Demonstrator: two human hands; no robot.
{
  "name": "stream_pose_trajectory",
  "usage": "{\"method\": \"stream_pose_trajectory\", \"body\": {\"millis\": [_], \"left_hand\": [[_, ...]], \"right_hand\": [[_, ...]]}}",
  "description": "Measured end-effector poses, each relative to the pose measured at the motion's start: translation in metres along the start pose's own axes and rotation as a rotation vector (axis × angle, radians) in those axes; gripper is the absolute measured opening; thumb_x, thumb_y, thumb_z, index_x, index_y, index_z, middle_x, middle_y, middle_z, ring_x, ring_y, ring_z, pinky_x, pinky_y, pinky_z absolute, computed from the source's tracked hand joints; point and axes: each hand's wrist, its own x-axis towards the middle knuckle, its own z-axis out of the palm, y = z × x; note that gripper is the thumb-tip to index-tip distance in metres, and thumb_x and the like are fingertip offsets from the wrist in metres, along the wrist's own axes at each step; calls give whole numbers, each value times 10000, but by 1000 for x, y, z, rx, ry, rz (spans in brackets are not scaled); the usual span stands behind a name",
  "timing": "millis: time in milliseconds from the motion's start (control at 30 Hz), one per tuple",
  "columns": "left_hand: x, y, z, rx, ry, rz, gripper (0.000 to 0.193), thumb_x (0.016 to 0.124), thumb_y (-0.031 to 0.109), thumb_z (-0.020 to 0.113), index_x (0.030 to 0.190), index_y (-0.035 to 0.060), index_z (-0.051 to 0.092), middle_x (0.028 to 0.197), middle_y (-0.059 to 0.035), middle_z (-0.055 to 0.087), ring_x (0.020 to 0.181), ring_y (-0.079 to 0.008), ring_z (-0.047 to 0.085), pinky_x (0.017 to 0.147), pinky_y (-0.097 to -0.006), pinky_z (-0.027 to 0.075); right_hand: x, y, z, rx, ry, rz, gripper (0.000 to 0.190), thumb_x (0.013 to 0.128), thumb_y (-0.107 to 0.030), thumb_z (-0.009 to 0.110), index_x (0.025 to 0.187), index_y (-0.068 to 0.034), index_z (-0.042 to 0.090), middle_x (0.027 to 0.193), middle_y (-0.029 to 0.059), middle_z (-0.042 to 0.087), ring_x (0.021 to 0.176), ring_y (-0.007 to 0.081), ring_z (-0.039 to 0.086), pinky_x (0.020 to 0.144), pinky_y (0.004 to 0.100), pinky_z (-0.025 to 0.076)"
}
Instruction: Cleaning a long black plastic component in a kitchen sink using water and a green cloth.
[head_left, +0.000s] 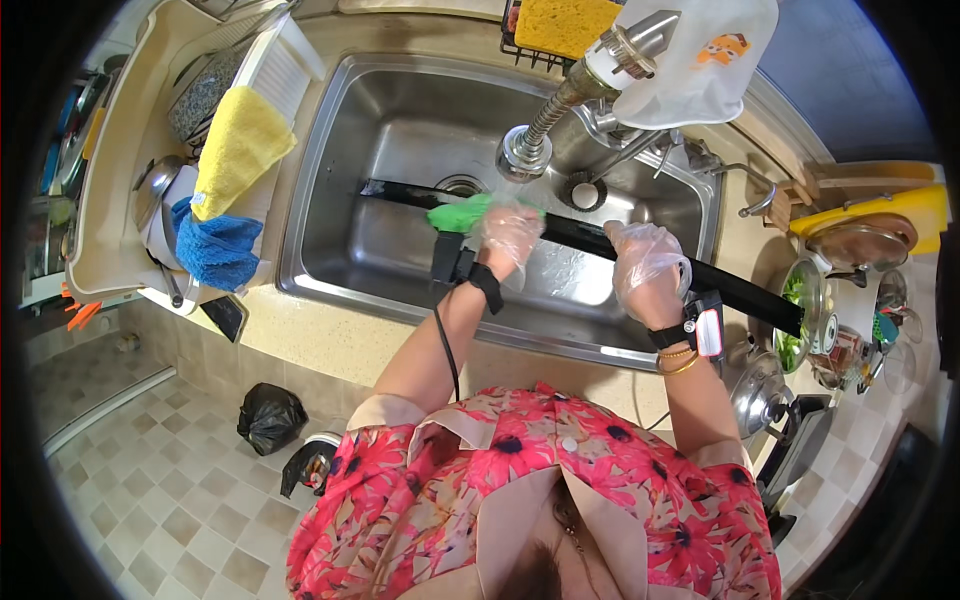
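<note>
A long black strip-shaped panel lies slantwise above the stainless steel sink, its right end reaching past the rim. My left hand, in a clear plastic glove, presses a bright green cloth around the panel left of its middle. Farther right, my right hand, gloved the same way, grips the panel; its fingertips are partly hidden. Above my left hand hangs the metal faucet head on its spring-like neck. Water appears to run near my left hand. Both wrists carry black straps with small devices.
A dish rack with yellow and blue towels stands left. A round brush rests in the sink. A yellow sponge sits behind. To the right are a bowl of greens and a metal kettle.
</note>
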Motion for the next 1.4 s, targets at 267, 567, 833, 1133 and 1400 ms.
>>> {"method": "stream_pose_trajectory", "body": {"millis": [267, 567, 833, 1133, 1400], "left_hand": [[-3, -130, -21, -26, 131, -34, 149, 749, 175, 543, 692, 62, 621, 682, -129, 604, 608, -300, 574, 549, -404, 439], [-8, -33, 8, -131, 123, 135, 45, 721, 52, 609, 742, 24, 637, 729, -97, 636, 682, -185, 609, 595, -287, 484], [-6, -47, -19, -54, -14, -56, 156, 747, 187, 589, 834, 70, 644, 736, -112, 620, 686, -196, 598, 635, -329, 465], [-21, -177, -67, 551, 113, -362, 208, 799, 229, 510, 808, 63, 635, 797, -150, 628, 736, -298, 607, 639, -350, 465], [-14, -111, -104, -590, 697, -482, 173, 806, 146, 528, 940, 39, 547, 737, -22, 520, 655, -117, 487, 591, -274, 408]], "right_hand": [[4, -9, -6, 28, 19, -22, 230, 693, -55, 511, 908, -76, 589, 672, 144, 576, 659, 313, 577, 598, 405, 442], [3, -8, -5, 19, 9, -46, 209, 698, -64, 513, 889, -70, 600, 682, 143, 583, 684, 306, 578, 618, 395, 442], [1, 4, 0, 42, 48, 2, 274, 672, -56, 507, 922, -75, 618, 706, 142, 597, 705, 308, 581, 645, 405, 441], [0, 19, -5, -53, 155, -37, 282, 627, -15, 524, 882, -108, 601, 692, 97, 569, 708, 284, 556, 646, 387, 409], [-8, 32, -32, -195, 52, 94, 360, 626, -5, 534, 958, -139, 568, 736, 94, 580, 744, 294, 556, 670, 404, 416]]}}
